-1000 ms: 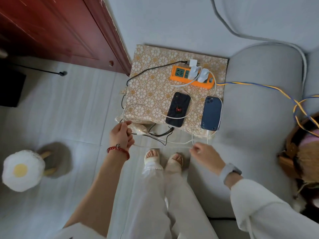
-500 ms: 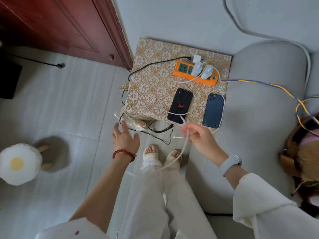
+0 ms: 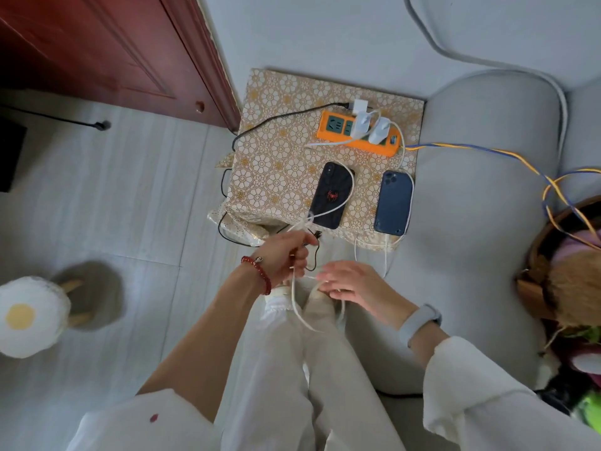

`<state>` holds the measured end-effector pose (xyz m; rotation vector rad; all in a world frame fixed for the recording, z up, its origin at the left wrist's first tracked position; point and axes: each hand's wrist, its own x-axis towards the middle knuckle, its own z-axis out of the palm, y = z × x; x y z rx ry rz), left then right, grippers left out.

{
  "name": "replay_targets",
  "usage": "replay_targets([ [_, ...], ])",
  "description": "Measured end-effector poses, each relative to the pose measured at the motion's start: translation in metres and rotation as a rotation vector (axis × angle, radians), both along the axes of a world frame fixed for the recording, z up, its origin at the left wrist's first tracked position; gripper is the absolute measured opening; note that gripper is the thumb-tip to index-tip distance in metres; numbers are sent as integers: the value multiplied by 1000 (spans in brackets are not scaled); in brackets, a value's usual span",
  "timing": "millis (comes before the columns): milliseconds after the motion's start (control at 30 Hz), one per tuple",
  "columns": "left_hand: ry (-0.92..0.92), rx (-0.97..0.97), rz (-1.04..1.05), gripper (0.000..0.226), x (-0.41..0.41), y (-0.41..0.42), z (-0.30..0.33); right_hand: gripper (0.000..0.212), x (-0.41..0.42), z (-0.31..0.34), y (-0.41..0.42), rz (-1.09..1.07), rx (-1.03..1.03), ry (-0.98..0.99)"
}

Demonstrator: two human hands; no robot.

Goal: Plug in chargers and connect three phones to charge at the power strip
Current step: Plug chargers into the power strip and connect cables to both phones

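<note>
**Gathering the loose white cable for the third phone**

In the head view, your left hand (image 3: 286, 255) is curling round the white charging cable (image 3: 297, 307) just below the front edge of the tabletop (image 3: 276, 177), while your right hand (image 3: 349, 284) is lying with fingers nearly straight and spread, touching the cable's loop over your feet. The orange power strip (image 3: 357, 133) is sitting at the back of the tabletop with white chargers (image 3: 374, 128) plugged in. The black phone (image 3: 331, 195) and the blue phone (image 3: 393, 203) are lying face down in front of it; a third phone is not showing. The cable is likely light, limp and prone to tangling, so you are better off pinching the stiff connector end than the slack. Whether your left hand is already holding that connector cannot be told.
</note>
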<state>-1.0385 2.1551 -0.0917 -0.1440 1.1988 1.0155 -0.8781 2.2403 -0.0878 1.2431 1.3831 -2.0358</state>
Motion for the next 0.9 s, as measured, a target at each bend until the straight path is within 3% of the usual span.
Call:
replay_targets([
  [100,90,163,-479,25,2,-15,12,37,-1,-7,14,-499,-451,27],
  [167,174,155,-780,25,7,-24,18,45,-9,-5,21,-655,-613,93],
  [333,432,60,-1042,29,11,-50,9,19,-34,-2,43,-1012,-476,105],
  [433,638,-103,-1109,32,5,-71,-9,30,-26,-8,66,-1145,-349,86],
  [500,755,-216,-1033,30,1,-88,-20,35,-11,-10,81,-1178,-259,68],
  [567,813,-267,-993,29,-1,-100,-30,25,3,-10,88,-1156,-156,31],
  [633,838,-275,-1025,31,-1,-103,-38,12,12,-9,85,-1050,-62,-14],
  [767,873,-274,-910,42,2,-83,-49,18,5,-5,64,-821,19,-8],
  [900,1055,-237,-759,47,-6,-31,-57,17,-12,-13,55,-624,157,-35],
])
